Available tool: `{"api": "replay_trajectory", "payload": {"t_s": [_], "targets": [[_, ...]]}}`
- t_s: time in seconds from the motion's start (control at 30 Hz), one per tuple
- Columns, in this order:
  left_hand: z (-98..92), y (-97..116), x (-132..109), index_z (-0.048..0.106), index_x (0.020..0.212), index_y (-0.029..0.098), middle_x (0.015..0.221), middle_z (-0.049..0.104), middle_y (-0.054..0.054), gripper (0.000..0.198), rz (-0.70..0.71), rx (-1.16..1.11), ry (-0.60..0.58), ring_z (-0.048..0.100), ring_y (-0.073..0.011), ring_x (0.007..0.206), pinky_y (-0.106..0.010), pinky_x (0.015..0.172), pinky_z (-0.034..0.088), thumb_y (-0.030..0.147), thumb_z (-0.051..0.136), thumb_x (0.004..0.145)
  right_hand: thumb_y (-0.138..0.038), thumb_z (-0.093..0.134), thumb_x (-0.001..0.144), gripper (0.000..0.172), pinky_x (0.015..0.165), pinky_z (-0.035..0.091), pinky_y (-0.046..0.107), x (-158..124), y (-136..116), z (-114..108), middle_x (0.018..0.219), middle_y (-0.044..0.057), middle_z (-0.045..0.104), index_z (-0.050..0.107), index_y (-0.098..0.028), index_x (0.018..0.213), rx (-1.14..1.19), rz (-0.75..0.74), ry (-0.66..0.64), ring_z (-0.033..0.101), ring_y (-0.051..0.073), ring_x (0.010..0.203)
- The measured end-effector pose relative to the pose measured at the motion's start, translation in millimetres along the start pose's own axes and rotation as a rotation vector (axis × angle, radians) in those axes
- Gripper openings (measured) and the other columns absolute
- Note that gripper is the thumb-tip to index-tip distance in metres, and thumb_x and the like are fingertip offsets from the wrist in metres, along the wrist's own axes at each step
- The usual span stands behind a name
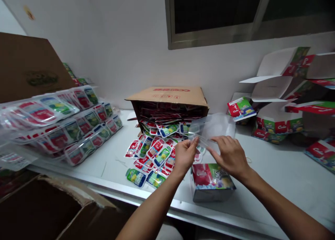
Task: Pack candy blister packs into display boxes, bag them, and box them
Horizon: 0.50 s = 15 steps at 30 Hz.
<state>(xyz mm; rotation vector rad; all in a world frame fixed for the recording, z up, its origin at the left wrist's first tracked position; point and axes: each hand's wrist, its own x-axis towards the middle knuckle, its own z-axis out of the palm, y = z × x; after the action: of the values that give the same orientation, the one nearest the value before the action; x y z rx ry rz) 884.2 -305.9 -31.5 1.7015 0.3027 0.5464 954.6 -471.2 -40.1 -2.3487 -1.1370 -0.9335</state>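
A clear plastic bag (218,125) is stretched between my two hands above the table. My left hand (184,155) is closed, pinching the bag's near edge between thumb and fingertips. On the other side, my right hand (230,156) has its fingers together over the thumb with the bag's edge between them. Just below my right hand sits a printed red and green box (213,179), its top face showing. Beside my left hand lies a loose heap of small red and green sachets (154,152), spilling from an open cardboard carton (171,95).
Packed clear bags of sachets (83,128) are stacked at the left, by a brown cardboard flap (31,65). Open printed boxes (278,123) pile up at the right. An open carton (78,201) stands below the table's front edge. A window (209,37) is set in the wall.
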Motion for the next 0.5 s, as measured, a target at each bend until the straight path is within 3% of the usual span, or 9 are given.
{"api": "replay_trajectory", "payload": {"t_s": [0.07, 0.13, 0.23, 0.3, 0.37, 0.43, 0.5], "targets": [[-1.3, -2.8, 1.7, 0.061, 0.055, 0.014, 0.049, 0.062, -0.002, 0.053, 0.061, 0.077, -0.017, 0.058, -0.0135, 0.046, -0.022, 0.046, 0.041, 0.058, 0.055, 0.083, -0.029, 0.055, 0.091, 0.012, 0.071, 0.04, 0.033, -1.7, 9.0, 9.0, 0.083, 0.004, 0.067, 0.062, -0.019, 0.093, -0.067, -0.005, 0.017, 0.061, 0.023, 0.08], [-3.5, -8.5, 5.2, 0.063, 0.058, 0.015, 0.053, 0.064, -0.003, 0.05, 0.16, 0.221, -0.019, 0.061, -0.0153, 0.051, -0.023, 0.052, 0.043, 0.057, 0.054, 0.085, -0.025, 0.053, 0.093, 0.011, 0.068, 0.039, 0.03, -0.2, 21.7, 14.5, 0.081, 0.004, 0.068, 0.062, -0.019, 0.091, -0.093, -0.003, 0.099, 0.061, 0.019, 0.077], [-4.0, -20.9, 17.3, 0.068, 0.096, 0.014, 0.078, 0.071, -0.008, 0.041, 0.384, 0.565, 0.145, 0.067, -0.0227, 0.073, -0.031, 0.069, 0.05, 0.053, 0.06, 0.083, -0.023, 0.057, 0.091, 0.009, 0.064, 0.037, 0.028, 6.5, 34.3, 18.7, 0.083, 0.003, 0.07, 0.063, -0.018, 0.096, -0.152, -0.061, 0.258, 0.061, 0.017, 0.073], [-0.9, -30.0, 28.1, 0.053, 0.126, 0.011, 0.103, 0.068, -0.016, 0.063, 0.562, 0.74, 0.333, 0.064, -0.0294, 0.095, -0.041, 0.086, 0.048, 0.051, 0.066, 0.079, -0.023, 0.059, 0.09, 0.008, 0.064, 0.036, 0.028, 11.0, 36.7, 22.6, 0.082, 0.002, 0.07, 0.064, -0.02, 0.096, -0.18, -0.14, 0.319, 0.06, 0.016, 0.07], [4.5, -38.2, 36.4, 0.033, 0.14, 0.008, 0.118, 0.06, -0.022, 0.078, 0.702, 0.797, 0.478, 0.058, -0.0317, 0.109, -0.045, 0.095, 0.043, 0.046, 0.066, 0.08, -0.023, 0.058, 0.091, 0.008, 0.065, 0.035, 0.029, 13.4, 36.9, 29.0, 0.082, 0.002, 0.071, 0.065, -0.021, 0.095, -0.189, -0.195, 0.329, 0.059, 0.016, 0.069], [10.9, -45.0, 39.0, 0.022, 0.144, 0.008, 0.123, 0.056, -0.023, 0.078, 0.776, 0.803, 0.507, 0.055, -0.0304, 0.113, -0.043, 0.096, 0.043, 0.04, 0.062, 0.085, -0.023, 0.054, 0.093, 0.012, 0.065, 0.034, 0.03, 13.1, 37.3, 36.5, 0.082, 0.003, 0.07, 0.065, -0.021, 0.096, -0.195, -0.19, 0.28, 0.059, 0.017, 0.071], [17.2, -49.8, 36.8, 0.021, 0.145, 0.01, 0.128, 0.052, -0.023, 0.08, 0.806, 0.812, 0.454, 0.052, -0.0314, 0.117, -0.043, 0.096, 0.043, 0.044, 0.061, 0.085, -0.024, 0.049, 0.094, 0.017, 0.066, 0.035, 0.03, 11.6, 37.8, 42.4, 0.081, 0.005, 0.069, 0.065, -0.02, 0.097, -0.195, -0.141, 0.207, 0.059, 0.018, 0.073]]}}
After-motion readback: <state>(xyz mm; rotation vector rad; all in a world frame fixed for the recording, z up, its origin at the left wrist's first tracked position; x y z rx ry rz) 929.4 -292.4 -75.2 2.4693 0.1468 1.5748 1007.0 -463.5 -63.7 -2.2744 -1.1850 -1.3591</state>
